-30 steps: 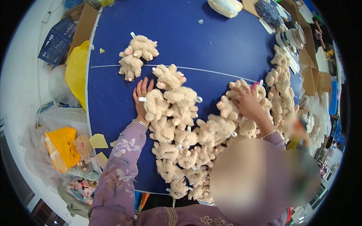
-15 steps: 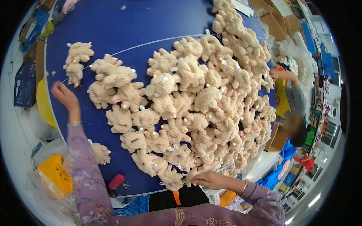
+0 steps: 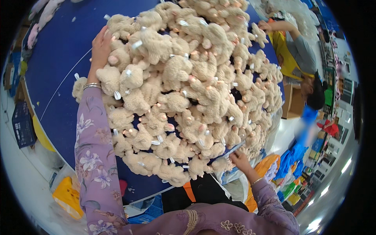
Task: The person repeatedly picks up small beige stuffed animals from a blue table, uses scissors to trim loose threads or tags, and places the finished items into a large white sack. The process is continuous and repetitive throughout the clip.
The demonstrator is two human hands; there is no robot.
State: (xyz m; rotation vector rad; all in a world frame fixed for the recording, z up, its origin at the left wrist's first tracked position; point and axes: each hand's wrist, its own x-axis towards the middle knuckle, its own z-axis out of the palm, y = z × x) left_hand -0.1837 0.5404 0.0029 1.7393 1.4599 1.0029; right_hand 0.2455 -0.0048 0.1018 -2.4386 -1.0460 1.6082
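Note:
A large heap of beige fluffy plush toys (image 3: pixel 176 70) with white tags and pinkish tips covers much of the blue table (image 3: pixel 64 51). My left hand (image 3: pixel 101 49) lies along the heap's left side, fingers stretched out against the outer toys. Beside that forearm, on its left, one plush toy (image 3: pixel 79 88) sits partly hidden. At the heap's near right edge is my right hand (image 3: pixel 241 160), its fingers bent together by a pale flat strip (image 3: pixel 234 149) and the nearest toys. Whatever its fingertips grip is hidden.
Across the table a person in a yellow apron (image 3: pixel 288 55) reaches a hand toward the heap. An open cardboard box (image 3: pixel 293 101) stands beside them. A blue crate (image 3: pixel 24 123) and a yellow bag (image 3: pixel 67 196) are at left. Pink plush pieces (image 3: pixel 39 23) lie at the far left corner.
My left hand has moved right and farther out, and the loose toys at the left now sit against the heap. My right hand has shifted right along the near edge. The view has shifted too.

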